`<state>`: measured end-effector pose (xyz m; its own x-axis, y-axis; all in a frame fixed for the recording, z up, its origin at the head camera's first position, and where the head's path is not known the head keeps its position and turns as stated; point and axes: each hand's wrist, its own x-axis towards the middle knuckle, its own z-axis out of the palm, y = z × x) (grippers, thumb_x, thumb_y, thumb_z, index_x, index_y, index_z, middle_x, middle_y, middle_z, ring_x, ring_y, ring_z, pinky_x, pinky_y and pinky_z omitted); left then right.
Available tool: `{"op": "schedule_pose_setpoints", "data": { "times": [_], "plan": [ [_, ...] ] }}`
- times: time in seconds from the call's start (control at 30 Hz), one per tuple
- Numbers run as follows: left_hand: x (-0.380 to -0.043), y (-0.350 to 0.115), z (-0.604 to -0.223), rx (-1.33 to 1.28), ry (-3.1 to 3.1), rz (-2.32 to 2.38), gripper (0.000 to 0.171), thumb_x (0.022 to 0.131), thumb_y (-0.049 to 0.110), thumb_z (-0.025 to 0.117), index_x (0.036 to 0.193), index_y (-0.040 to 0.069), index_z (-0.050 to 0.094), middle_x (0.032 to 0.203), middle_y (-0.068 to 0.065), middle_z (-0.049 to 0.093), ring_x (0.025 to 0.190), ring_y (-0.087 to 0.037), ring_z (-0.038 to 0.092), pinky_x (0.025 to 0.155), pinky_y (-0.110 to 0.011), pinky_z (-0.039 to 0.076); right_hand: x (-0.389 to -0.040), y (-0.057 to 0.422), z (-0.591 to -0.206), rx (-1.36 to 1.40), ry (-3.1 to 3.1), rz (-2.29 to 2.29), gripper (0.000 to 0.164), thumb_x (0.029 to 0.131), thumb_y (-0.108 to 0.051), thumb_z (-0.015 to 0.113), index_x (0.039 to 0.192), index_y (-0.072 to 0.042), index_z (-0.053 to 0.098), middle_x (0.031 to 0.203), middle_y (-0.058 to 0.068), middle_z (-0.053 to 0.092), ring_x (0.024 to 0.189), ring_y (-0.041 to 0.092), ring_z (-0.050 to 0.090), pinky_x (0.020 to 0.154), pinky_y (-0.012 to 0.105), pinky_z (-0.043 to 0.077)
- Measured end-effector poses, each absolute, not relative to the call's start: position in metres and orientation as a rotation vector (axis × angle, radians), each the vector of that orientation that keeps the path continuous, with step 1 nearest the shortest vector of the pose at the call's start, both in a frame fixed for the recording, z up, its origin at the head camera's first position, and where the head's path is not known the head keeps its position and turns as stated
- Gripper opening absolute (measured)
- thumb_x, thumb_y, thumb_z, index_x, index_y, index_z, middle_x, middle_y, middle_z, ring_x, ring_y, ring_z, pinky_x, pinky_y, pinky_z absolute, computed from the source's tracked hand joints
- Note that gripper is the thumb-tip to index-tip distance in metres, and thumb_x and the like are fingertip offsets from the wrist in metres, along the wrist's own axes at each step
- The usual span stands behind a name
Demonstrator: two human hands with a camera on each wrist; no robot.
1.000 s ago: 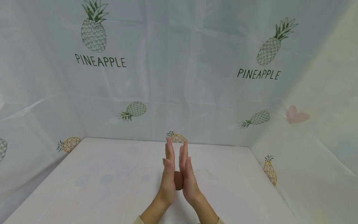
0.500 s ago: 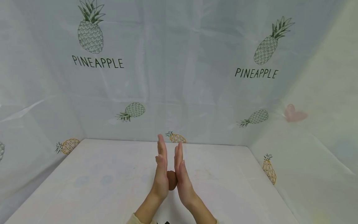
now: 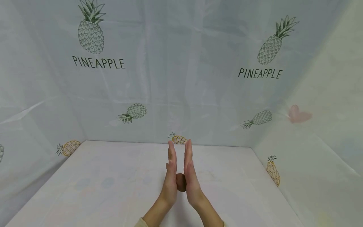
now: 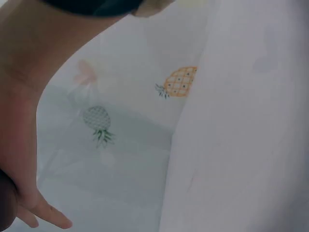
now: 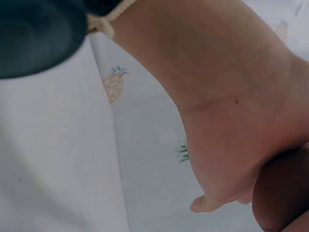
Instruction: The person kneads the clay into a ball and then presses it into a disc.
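A smooth brown ball (image 3: 181, 182), looking like modelling clay and slightly oval, is pressed between two upright palms above the table. My left hand (image 3: 170, 181) touches it from the left, fingers straight and pointing up and away. From the right side my right hand (image 3: 193, 181) presses against it in the same way, its fingers also straight. Between the two sets of fingertips there is a gap. In the right wrist view the dark, rounded ball (image 5: 285, 193) lies against a palm. Only an edge of the ball (image 4: 7, 200) shows in the left wrist view.
A white-covered table (image 3: 113, 195) spreads beneath the hands. Pale sheeting printed with pineapples (image 3: 175, 78) hangs behind it and along both sides. A dark teal band (image 5: 38, 38) crosses the corner of the right wrist view.
Both hands shift left together, then come back right, with the ball staying between the palms. The left fingertips stood higher than the right half a second ago; now they are nearly level.
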<state>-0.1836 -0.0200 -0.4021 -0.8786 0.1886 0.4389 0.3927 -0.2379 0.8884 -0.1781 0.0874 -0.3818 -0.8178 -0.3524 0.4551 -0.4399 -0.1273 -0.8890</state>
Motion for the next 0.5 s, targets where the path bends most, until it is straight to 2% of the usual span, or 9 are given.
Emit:
{"op": "schedule_pose_setpoints", "data": {
  "times": [0.03,0.07,0.1,0.23,0.3,0.37,0.43,0.47,0.5],
  "plan": [
    [-0.182,-0.019,-0.402,-0.726,-1.851,-2.272,0.057,0.108,0.061,-0.002,0.163,0.056,-0.013,0.173,0.021,-0.021,0.054,-0.031,0.038,0.055,-0.025,0.038,-0.178,0.088,-0.382,0.908,-2.042,2.119,0.057,0.111,-0.047,-0.002,0.166,-0.046,-0.016,0.173,-0.021,-0.022,0.162,0.024,-0.003,0.120,0.055,0.008],
    [-0.181,-0.018,-0.402,-0.752,-1.839,-2.296,0.056,0.108,0.060,-0.002,0.163,0.056,-0.014,0.173,0.020,-0.022,0.053,-0.026,0.040,0.060,-0.019,0.041,-0.179,0.089,-0.381,0.896,-2.049,2.120,0.057,0.111,-0.048,-0.002,0.166,-0.046,-0.016,0.173,-0.022,-0.022,0.161,0.024,-0.002,0.119,0.053,0.010],
    [-0.179,-0.017,-0.401,-0.758,-1.842,-2.300,0.056,0.108,0.059,-0.002,0.163,0.057,-0.014,0.173,0.019,-0.021,0.047,-0.024,0.026,0.050,-0.020,0.030,-0.179,0.090,-0.381,0.883,-2.053,2.120,0.057,0.111,-0.049,-0.002,0.166,-0.047,-0.015,0.173,-0.022,-0.022,0.161,0.024,0.000,0.118,0.052,0.012],
    [-0.171,-0.013,-0.397,-0.776,-1.863,-2.279,0.056,0.109,0.057,-0.002,0.163,0.056,-0.013,0.174,0.018,-0.019,0.053,-0.008,0.036,0.062,-0.016,0.040,-0.182,0.093,-0.382,0.874,-2.025,2.162,0.056,0.111,-0.048,-0.001,0.166,-0.049,-0.015,0.172,-0.024,-0.021,0.161,0.020,-0.013,0.122,0.058,0.003],
    [-0.167,-0.011,-0.395,-0.769,-1.872,-2.262,0.057,0.109,0.056,-0.002,0.164,0.054,-0.012,0.174,0.018,-0.018,0.055,-0.010,0.041,0.058,-0.021,0.042,-0.184,0.094,-0.382,0.877,-2.003,2.198,0.056,0.111,-0.048,-0.001,0.166,-0.049,-0.015,0.172,-0.025,-0.021,0.161,0.018,-0.018,0.123,0.060,-0.004],
    [-0.165,-0.010,-0.394,-0.748,-1.881,-2.247,0.057,0.109,0.055,-0.002,0.165,0.053,-0.011,0.175,0.018,-0.017,0.059,-0.014,0.043,0.062,-0.024,0.046,-0.185,0.094,-0.384,0.877,-1.993,2.233,0.056,0.111,-0.049,-0.001,0.166,-0.049,-0.015,0.172,-0.025,-0.020,0.161,0.016,-0.019,0.124,0.062,-0.007],
    [-0.164,-0.009,-0.392,-0.738,-1.874,-2.234,0.058,0.109,0.054,-0.001,0.166,0.051,-0.011,0.175,0.017,-0.018,0.092,-0.021,0.062,0.095,-0.031,0.050,-0.187,0.093,-0.385,0.889,-1.986,2.257,0.057,0.112,-0.049,-0.002,0.166,-0.047,-0.017,0.172,-0.025,-0.020,0.161,0.016,-0.021,0.125,0.064,-0.009],
    [-0.164,-0.009,-0.392,-0.730,-1.873,-2.226,0.058,0.109,0.055,-0.001,0.166,0.051,-0.011,0.175,0.017,-0.018,0.118,-0.024,0.060,0.112,-0.039,0.041,-0.187,0.093,-0.385,0.894,-1.984,2.268,0.056,0.112,-0.050,-0.002,0.166,-0.047,-0.017,0.172,-0.024,-0.020,0.161,0.016,-0.021,0.125,0.065,-0.009],
    [-0.164,-0.010,-0.392,-0.724,-1.872,-2.216,0.058,0.109,0.056,0.000,0.166,0.051,-0.011,0.174,0.017,-0.018,0.142,-0.026,0.046,0.124,-0.047,0.026,-0.188,0.093,-0.386,0.904,-1.980,2.277,0.056,0.112,-0.050,-0.003,0.166,-0.047,-0.017,0.172,-0.024,-0.020,0.161,0.016,-0.022,0.125,0.066,-0.010]
  ]
}}
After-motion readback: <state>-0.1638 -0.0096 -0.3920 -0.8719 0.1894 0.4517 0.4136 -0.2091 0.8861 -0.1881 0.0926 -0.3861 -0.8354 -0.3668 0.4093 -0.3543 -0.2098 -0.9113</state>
